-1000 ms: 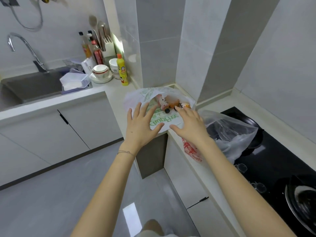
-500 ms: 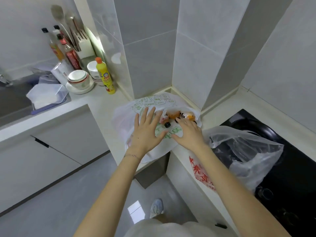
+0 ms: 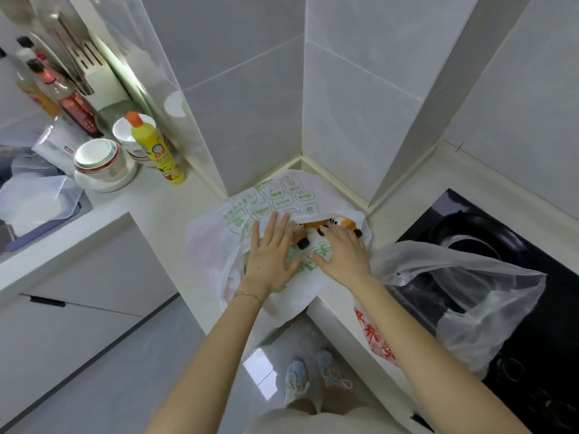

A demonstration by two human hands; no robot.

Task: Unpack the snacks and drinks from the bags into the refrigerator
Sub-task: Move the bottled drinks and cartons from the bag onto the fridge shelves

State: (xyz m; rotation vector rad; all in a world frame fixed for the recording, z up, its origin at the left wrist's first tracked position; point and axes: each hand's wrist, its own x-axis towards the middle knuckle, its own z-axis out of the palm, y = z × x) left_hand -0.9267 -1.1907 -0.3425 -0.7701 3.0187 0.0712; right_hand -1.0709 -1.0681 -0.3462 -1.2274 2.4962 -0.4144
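White plastic is forming both bags on the pale counter (image 3: 163, 211); the count is two. Bag one, the white bag (image 3: 282, 195), is lying in the counter's inner corner against the tiled wall, with its mouth facing the person. It is carrying green printed panels and green lettering, too blurred to read. Bag two, the clear bag (image 3: 470, 277), is sitting just beside it to the right, partly over the black stove (image 3: 513, 242), and is showing large red characters that cannot be made out.

Small drink bottles (image 3: 340, 223) are showing inside the white bag's mouth: orange and white bodies with black caps. At least two caps are visible; the full number cannot be told.

Two hands are working at that mouth. The left hand (image 3: 269, 255) is lying flat on the bag with fingers spread wide; one thin bracelet (image 3: 247, 295) is circling its wrist. The right hand (image 3: 344, 255) is reaching towards the caps with fingers extended and thumb out, gripping nothing visible.

On the counter to the left, one yellow bottle (image 3: 159, 151) with an orange cap is standing; its label is unreadable. Stacked bowls (image 3: 97, 158) are standing near it. Two shoes (image 3: 316, 374) are showing on the floor below.
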